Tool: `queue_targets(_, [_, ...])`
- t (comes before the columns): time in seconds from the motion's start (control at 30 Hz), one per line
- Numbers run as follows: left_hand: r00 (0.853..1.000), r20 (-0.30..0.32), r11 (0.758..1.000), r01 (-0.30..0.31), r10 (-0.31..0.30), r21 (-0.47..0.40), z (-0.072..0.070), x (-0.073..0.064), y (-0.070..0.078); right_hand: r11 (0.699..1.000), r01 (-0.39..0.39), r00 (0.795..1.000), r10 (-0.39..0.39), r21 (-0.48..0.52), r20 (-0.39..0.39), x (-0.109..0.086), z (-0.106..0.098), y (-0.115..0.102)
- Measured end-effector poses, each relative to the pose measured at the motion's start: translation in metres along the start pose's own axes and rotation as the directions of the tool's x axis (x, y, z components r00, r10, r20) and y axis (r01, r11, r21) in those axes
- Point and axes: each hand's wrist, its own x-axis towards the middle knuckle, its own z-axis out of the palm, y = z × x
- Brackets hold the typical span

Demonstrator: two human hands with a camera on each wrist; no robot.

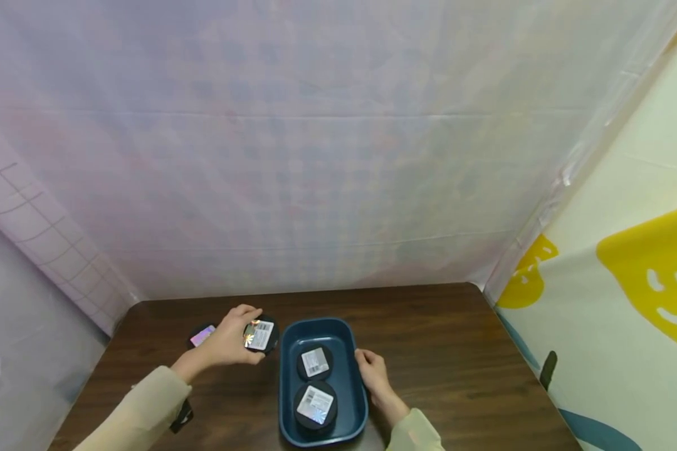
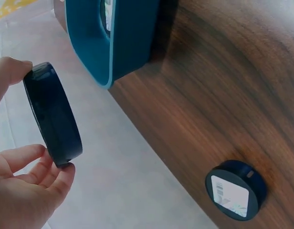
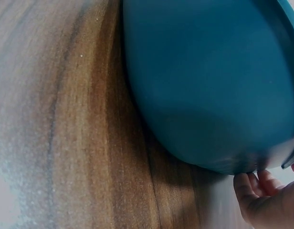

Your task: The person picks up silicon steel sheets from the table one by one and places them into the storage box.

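Observation:
My left hand (image 1: 231, 338) holds a flat round black container (image 1: 261, 335) by its edge, thumb on one side and fingertips on the other. The container is tipped up just left of the blue tray (image 1: 284, 401), its barcode label showing in the head view. In the left wrist view only the dark side of this container (image 2: 54, 112) shows. Two similar labelled containers, a farther one (image 1: 314, 362) and a nearer one (image 1: 315, 406), lie inside the tray. At the tray's right side my right hand (image 1: 375, 376) grips the rim, fingers against the outer wall (image 3: 209, 95).
Another round black container (image 2: 235, 191) lies on the brown wooden table (image 1: 446, 363), partly behind my left hand in the head view. A pale curtain (image 1: 316, 188) hangs along the table's far edge. To the right is a white sheet with yellow smiling shapes (image 1: 660, 269).

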Motion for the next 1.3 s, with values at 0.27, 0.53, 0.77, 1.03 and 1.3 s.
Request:
queue_targets(0.27, [1.0,0.0,1.0,0.0,0.0,-0.009,0.007,0.003,0.005,1.0,0.003,1.0,-0.003,-0.002,-0.001,0.0,0.0,0.0])
queue_targets(0.53, [0.999,0.003,0.999,-0.045,0.045,-0.028,0.022,0.011,0.012,1.0,0.004,1.0,-0.004,-0.013,-0.004,0.001,0.002,0.0])
queue_targets(0.77, [0.996,-0.017,0.996,-0.086,0.085,-0.035,0.032,0.012,0.015,1.0,0.0,1.0,0.0,-0.01,-0.014,0.001,0.002,0.001])
queue_targets(1.03, [0.994,-0.006,0.994,-0.11,0.11,-0.021,0.034,0.013,0.016,1.0,0.01,1.0,-0.01,-0.023,-0.016,0.001,0.0,0.001])
queue_targets(1.3, [0.991,-0.013,0.99,-0.137,0.137,-0.03,0.041,0.017,0.021,1.0,0.006,1.0,-0.006,-0.005,0.001,-0.002,0.0,-0.001])
